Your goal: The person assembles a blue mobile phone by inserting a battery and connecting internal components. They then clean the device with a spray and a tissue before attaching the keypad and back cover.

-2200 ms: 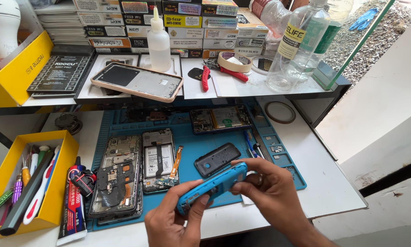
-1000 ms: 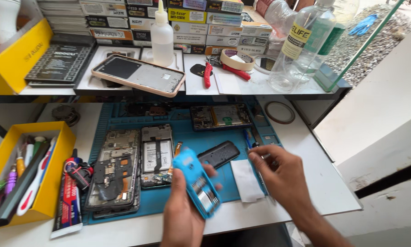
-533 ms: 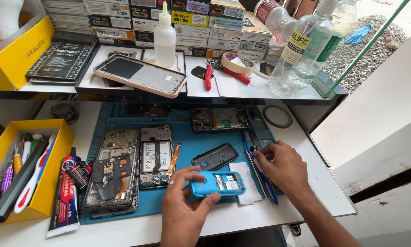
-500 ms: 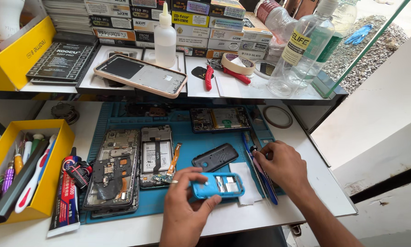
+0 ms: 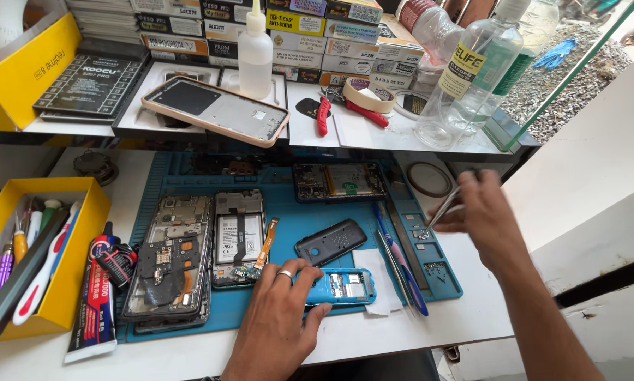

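While the left hand [image 5: 278,321] now pins the opened blue keypad phone [image 5: 342,286] flat on the blue repair mat [image 5: 289,212], the right hand [image 5: 483,215] has lifted off it, pinching metal tweezers [image 5: 440,212] over the mat's screw tray [image 5: 430,243].

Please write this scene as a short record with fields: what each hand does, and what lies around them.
left hand: rests on the blue phone, which lies open side up on the blue mat
right hand: holds tweezers, tips down over a mat compartment
beside phone: dark back cover, white paper
left of mat: yellow tool box
shelf: clear bottles, tape roll
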